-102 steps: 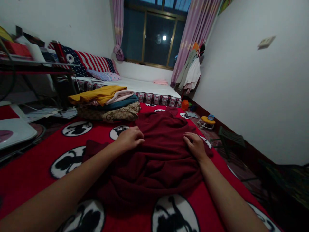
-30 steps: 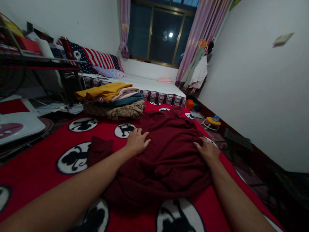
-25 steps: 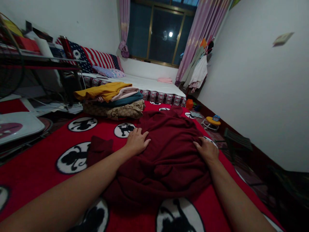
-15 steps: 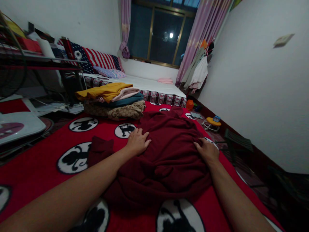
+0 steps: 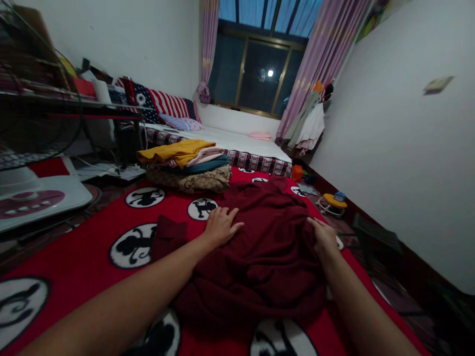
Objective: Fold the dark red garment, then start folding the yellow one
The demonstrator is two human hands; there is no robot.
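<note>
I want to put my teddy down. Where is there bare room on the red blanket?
The red blanket lies bare left of the left hand, between the dark red garment and the fan base. It is crowded in the middle under the garment, at the right hand, and by the stack of folded clothes.

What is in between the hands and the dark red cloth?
Nothing visible. The left hand lies flat on the dark red cloth, fingers spread, and the right hand rests on its right edge. The pile of folded clothes sits farther back on the red blanket, apart from both hands.
</note>
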